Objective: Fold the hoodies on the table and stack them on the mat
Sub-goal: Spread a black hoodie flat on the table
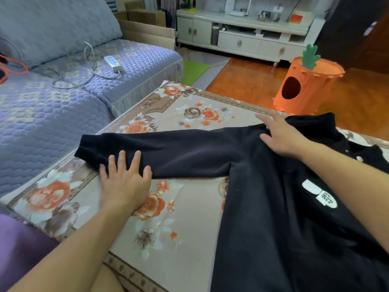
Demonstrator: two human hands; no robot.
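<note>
Legible text: none. One white printed patch on the front of the black fabric hoodie bears small dark marks, too blurred to read.

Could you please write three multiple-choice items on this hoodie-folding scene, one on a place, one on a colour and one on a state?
1. Where does the left hand rest?
A. on the hoodie's outstretched sleeve
B. on the sofa
C. on the orange pet house

2. What colour is the hoodie?
A. white
B. black
C. green

3. How is the right hand?
A. clenched in a fist
B. flat, fingers spread on the hoodie
C. out of view

Answers: 1 A, its fingers lie on the sleeve near the cuff; 2 B, the fabric is black; 3 B, its fingers lie straight near the shoulder.
</note>
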